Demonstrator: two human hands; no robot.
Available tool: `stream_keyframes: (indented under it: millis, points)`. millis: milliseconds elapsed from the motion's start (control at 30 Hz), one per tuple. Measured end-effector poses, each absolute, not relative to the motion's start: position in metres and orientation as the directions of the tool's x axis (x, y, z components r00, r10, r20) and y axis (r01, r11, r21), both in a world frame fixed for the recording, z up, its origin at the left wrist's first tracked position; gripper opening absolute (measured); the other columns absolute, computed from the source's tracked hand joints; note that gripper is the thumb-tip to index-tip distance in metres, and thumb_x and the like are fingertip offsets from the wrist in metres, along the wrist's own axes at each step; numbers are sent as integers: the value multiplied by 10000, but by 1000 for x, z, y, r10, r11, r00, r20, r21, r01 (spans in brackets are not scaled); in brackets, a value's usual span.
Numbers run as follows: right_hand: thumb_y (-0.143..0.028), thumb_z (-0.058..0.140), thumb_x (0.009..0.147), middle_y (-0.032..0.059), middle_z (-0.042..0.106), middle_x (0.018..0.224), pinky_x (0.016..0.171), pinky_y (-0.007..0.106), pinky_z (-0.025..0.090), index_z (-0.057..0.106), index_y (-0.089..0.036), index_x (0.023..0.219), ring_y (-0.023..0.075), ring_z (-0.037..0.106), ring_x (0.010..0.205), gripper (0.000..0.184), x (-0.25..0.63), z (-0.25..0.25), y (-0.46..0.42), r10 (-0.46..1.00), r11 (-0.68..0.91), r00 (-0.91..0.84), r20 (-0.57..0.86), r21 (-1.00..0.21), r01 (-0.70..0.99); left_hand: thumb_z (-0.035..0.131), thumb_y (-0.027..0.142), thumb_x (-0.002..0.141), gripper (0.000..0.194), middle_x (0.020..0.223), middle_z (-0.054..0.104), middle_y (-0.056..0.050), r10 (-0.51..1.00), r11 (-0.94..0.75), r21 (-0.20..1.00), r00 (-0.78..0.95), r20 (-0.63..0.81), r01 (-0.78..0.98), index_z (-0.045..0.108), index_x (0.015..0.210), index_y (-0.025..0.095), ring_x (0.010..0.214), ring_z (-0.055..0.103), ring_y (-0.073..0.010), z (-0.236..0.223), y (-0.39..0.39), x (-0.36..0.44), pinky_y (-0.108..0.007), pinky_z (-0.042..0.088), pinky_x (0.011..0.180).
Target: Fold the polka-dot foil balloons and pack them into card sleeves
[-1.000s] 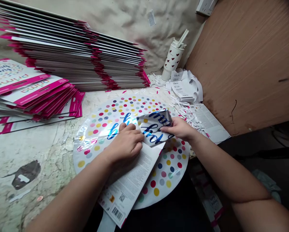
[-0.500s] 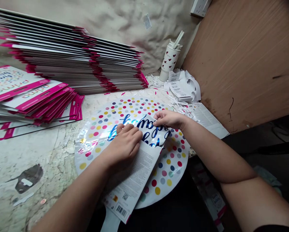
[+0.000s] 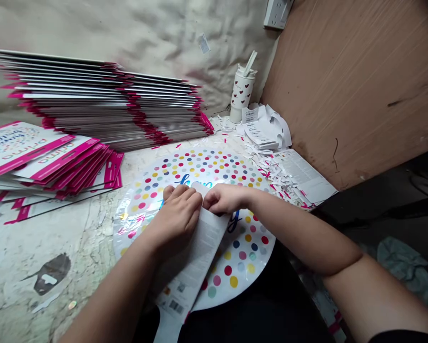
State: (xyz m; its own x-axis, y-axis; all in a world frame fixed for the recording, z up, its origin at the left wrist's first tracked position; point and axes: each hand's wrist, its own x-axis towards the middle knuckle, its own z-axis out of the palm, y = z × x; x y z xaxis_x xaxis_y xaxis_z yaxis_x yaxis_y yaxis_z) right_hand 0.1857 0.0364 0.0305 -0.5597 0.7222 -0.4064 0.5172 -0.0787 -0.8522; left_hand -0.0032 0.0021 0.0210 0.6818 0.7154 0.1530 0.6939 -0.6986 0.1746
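Observation:
A flat, round foil balloon with coloured dots and shiny blue lettering lies in front of me, its pale tail pointing towards me. On it rests a slim white card packet with small print and a barcode, set aslant. My left hand is closed over the packet's upper left edge. At the packet's upper end, my right hand is curled with its fingertips at the opening. What those fingertips grip, if anything, is hidden.
A tall stack of pink-edged card packets stands at the back left, with a looser pile nearer. At the back right are a heart-patterned tumbler, label strips, paper scraps and a printed sheet. A wooden panel bounds the right.
My right hand has moved left and down to the packet's opening. The folded white piece with blue lettering it pinched above the packet no longer shows there. My left hand stays on the packet.

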Motion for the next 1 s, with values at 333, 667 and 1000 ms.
stream_keyframes:
  millis: [333,667,1000]
  points:
    - [-280,738,643,84,641,1041,943,371,425,547,-146,1107,192,600,973,520,189,25,-2,886,-113,-462,42,-946,-302,599,325,760,374,1215,492,-141,748,-445,331,142,648,832,479,1087,188,1127,438,-313,51,-16,-5,-513,321,959]
    - [-381,382,902,26,578,660,622,304,465,565,-151,790,144,550,599,315,190,34,20,975,129,-212,66,-945,301,670,370,674,324,650,648,-39,894,441,893,133,-428,-94,621,899,143,552,600,-176,27,-45,-20,-276,481,518]
    - [-221,467,886,64,632,798,753,279,426,631,-154,782,167,560,788,205,152,28,-29,689,725,-623,372,-376,578,500,432,812,392,383,474,17,929,362,931,100,-356,-48,495,535,155,360,418,-87,9,-76,1,-202,294,385]
